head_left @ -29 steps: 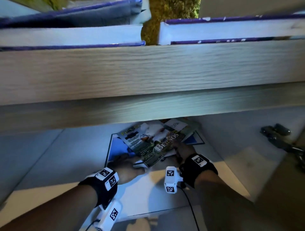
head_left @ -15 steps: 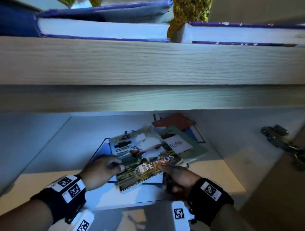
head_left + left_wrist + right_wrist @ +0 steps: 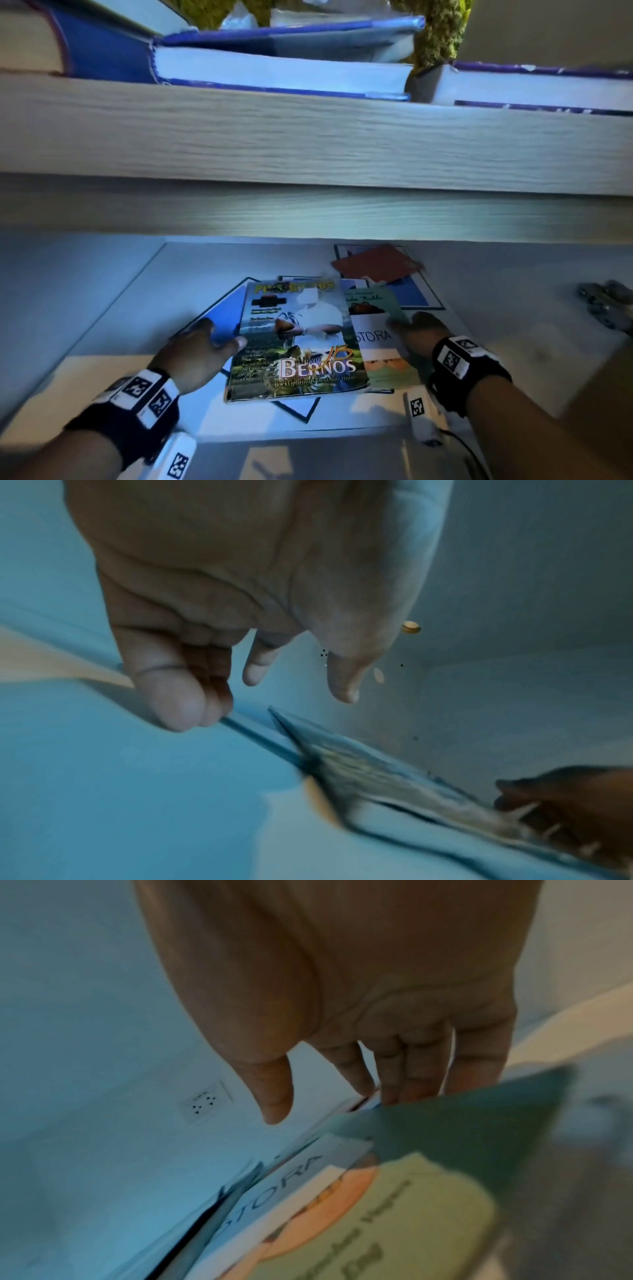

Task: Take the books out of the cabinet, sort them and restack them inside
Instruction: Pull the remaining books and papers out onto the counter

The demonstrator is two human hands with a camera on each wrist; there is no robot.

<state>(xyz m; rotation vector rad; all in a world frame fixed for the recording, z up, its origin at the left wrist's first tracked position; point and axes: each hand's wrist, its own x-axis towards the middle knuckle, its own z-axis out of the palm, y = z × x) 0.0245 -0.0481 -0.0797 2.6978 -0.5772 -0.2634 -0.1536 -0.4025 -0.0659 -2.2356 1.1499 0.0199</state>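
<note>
A glossy magazine titled "Bernos" lies on top of a loose pile on the cabinet's lower shelf. Under it are a large blue-and-white book, a "STORA" booklet and a teal booklet. A red booklet lies at the back. My left hand rests at the magazine's left edge, its thumb touching it and its fingers loose. My right hand is at the pile's right side, its straight fingers behind the teal booklet's edge and its thumb free.
A thick wooden shelf board overhangs the compartment and carries thick blue books and a green mossy object. A metal door hinge sits on the right wall. A wall socket shows on the back panel.
The magazine has turned square to the shelf front. My right hand has moved from its lower edge out to the teal booklet at the right. The left hand stays at the left edge.
</note>
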